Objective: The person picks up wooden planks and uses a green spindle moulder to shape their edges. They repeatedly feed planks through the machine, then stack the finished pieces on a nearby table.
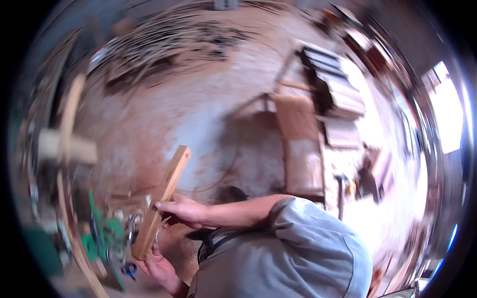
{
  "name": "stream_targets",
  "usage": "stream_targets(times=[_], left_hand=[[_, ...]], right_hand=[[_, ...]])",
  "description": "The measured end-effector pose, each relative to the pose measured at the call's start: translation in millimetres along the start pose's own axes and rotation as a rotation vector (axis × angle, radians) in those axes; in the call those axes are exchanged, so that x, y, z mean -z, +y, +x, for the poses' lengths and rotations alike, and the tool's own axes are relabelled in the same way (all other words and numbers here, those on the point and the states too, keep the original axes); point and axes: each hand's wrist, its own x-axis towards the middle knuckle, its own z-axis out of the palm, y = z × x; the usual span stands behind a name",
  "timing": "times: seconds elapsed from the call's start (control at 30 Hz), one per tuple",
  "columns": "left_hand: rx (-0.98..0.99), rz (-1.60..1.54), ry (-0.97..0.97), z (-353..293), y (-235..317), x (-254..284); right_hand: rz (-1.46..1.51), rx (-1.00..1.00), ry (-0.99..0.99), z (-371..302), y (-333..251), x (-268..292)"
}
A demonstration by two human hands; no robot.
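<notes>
A squared length of wood [166, 184] slants across the space in front of my body, its upper end tipped away to the right. My right hand [185, 209] grips it around the middle, thumb laid over its face. Lower down, my left hand [158, 268] holds the near end, fingers curled at its edge. What looks like a small hole or dark mark shows on the wood's face. Behind the left hand and the wood, green machine parts [102, 233] and a blue knob-like piece [129, 270] are partly hidden and blurred.
A wooden bench-like stand [298, 144] is to the right, beside stacked dark-edged boards [338, 84]. A heap of thin wood strips [169, 44] lies at the far left. Long timber [69, 114] rises at the left. Dust covers the floor [134, 124].
</notes>
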Motion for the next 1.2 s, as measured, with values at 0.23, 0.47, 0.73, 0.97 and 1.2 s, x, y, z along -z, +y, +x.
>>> stream_targets(times=[0.23, 0.47, 0.73, 0.97, 1.2], left_hand=[[0.370, 0.506, -0.691, -5.5, -113.8, -164.8], [0.530, 0.732, -0.962, 8.7, -170.1, -225.4], [0.749, 0.846, -0.628, 35.7, -181.3, -180.5], [0.830, 0.811, -0.506, 39.6, -178.7, -150.9], [0.839, 0.859, -0.431, 36.7, -173.7, -135.8]], right_hand=[[0.180, 0.478, 0.511, -98.2, -81.7, 170.0], [0.079, 0.807, 1.084, -230.4, -114.7, 332.0], [0.265, 0.705, 1.609, -399.5, -104.9, 482.0], [0.414, 0.610, 1.716, -436.7, -98.2, 507.1], [0.402, 0.579, 1.698, -436.6, -108.8, 513.8]])
